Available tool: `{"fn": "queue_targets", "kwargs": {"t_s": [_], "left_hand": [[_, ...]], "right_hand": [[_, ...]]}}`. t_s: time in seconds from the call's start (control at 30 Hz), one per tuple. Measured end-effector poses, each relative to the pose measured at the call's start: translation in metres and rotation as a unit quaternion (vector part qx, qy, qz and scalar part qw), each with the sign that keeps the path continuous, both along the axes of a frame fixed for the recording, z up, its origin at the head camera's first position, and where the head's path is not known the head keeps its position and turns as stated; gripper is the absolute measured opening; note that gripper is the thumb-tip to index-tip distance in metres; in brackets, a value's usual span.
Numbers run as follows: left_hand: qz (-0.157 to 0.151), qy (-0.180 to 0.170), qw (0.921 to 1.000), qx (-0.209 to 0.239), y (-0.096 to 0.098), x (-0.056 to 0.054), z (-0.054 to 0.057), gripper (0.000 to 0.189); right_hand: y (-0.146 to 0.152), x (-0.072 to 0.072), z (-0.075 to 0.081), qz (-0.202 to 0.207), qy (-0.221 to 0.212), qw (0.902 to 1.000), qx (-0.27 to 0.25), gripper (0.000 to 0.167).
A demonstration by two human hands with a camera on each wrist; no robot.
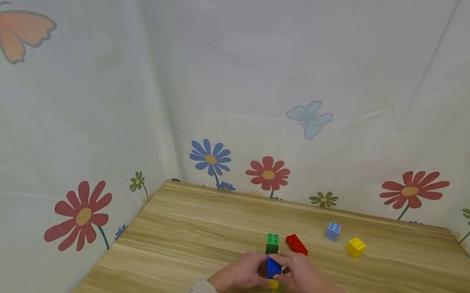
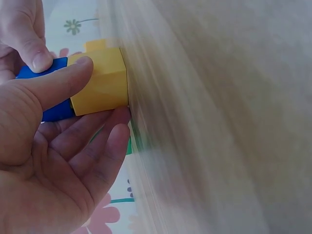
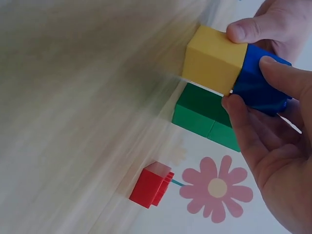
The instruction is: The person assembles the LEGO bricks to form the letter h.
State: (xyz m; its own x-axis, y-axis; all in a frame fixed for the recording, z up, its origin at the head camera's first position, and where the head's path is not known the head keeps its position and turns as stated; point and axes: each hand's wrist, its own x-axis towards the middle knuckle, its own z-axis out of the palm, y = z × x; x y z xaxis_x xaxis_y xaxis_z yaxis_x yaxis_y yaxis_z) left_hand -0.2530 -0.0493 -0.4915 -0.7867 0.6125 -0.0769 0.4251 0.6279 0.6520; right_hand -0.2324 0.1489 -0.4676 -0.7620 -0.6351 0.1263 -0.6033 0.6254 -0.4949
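Note:
A blue toy building block (image 1: pixel 273 269) sits on top of a yellow block (image 2: pixel 102 83) near the table's front. My left hand (image 1: pixel 246 269) pinches the yellow block, its thumb lying over the side near the seam and its fingers on the opposite side. From the right, my right hand (image 1: pixel 303 277) grips the blue block between thumb (image 3: pixel 280 73) and fingers. The yellow block's base is right at the tabletop in both wrist views. Just behind the pair stands a green stack (image 3: pixel 204 114) of two blocks, with studs on top.
A red block (image 1: pixel 296 244) lies behind my right hand. Farther back on the right are a light blue block (image 1: pixel 332 231) and another yellow block (image 1: pixel 356 247). The wooden table (image 1: pixel 209 221) meets a flower-printed cloth wall (image 1: pixel 241 94) at its back and left.

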Motion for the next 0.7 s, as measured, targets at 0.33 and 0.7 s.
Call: {"fn": "queue_targets", "kwargs": {"t_s": [0.33,0.7], "left_hand": [[-0.004,0.016,0.9999,-0.001,-0.0003,-0.0004,0.0015,0.043],[0.004,0.013,0.9999,0.005,-0.0019,0.0012,0.0017,0.035]], "right_hand": [[0.0010,-0.0021,0.0015,0.004,-0.015,0.9999,-0.008,0.047],[0.0021,-0.0041,-0.0007,0.005,-0.017,0.9997,-0.020,0.048]]}}
